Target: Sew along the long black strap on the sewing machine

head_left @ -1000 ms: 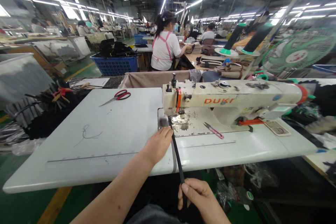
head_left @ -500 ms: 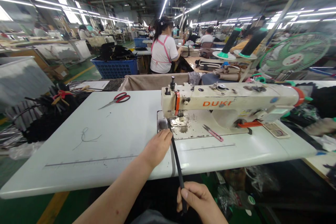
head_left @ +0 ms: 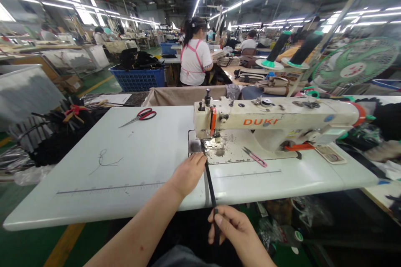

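A narrow black strip runs from under the presser foot of the white sewing machine toward me and over the table's front edge. My left hand lies at the machine's bed, its fingers closed together on the strip just in front of the needle area. Below the table edge, my right hand pinches the strip's near part between thumb and fingers. Pink-handled thread snips rest on the machine bed to the right. Red-and-black scissors lie at the table's back left.
The white tabletop carries a loose thread and a printed ruler line. Thread cones and a green fan stand behind the machine. Black bundles lie left of the table. A co-worker stands beyond, near a blue basket.
My right hand has moved slightly up along the strip, nearer the table edge. My left hand stays about where it was on the strip. The camera view has shifted slightly.
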`<act>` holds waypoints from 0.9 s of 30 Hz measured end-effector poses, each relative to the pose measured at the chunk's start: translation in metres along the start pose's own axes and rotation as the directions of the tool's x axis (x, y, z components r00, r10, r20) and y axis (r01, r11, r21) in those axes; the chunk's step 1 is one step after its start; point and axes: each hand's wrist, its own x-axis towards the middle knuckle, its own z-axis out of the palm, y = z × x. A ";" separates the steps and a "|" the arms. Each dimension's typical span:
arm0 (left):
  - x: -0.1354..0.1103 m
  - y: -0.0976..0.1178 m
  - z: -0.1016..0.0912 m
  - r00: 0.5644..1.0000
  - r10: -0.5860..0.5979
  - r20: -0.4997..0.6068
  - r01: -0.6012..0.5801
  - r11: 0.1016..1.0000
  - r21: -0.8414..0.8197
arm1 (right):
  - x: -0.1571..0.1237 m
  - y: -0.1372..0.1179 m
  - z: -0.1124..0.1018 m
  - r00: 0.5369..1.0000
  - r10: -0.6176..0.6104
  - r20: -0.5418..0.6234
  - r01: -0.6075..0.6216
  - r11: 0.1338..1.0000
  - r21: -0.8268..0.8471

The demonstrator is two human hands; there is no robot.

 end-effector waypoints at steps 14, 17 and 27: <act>0.001 0.000 -0.002 0.999 -0.011 -0.037 0.010 1.000 -0.028 | -0.007 0.007 -0.002 1.000 0.007 -0.001 -0.007 1.000 -0.004; 0.001 0.000 -0.003 1.000 -0.006 -0.031 0.005 1.000 -0.025 | -0.008 0.006 -0.002 1.000 -0.002 0.002 0.002 1.000 -0.018; 0.001 0.001 -0.004 0.999 -0.020 -0.038 0.018 0.999 -0.037 | -0.009 0.003 -0.001 1.000 -0.018 -0.020 0.018 0.999 -0.031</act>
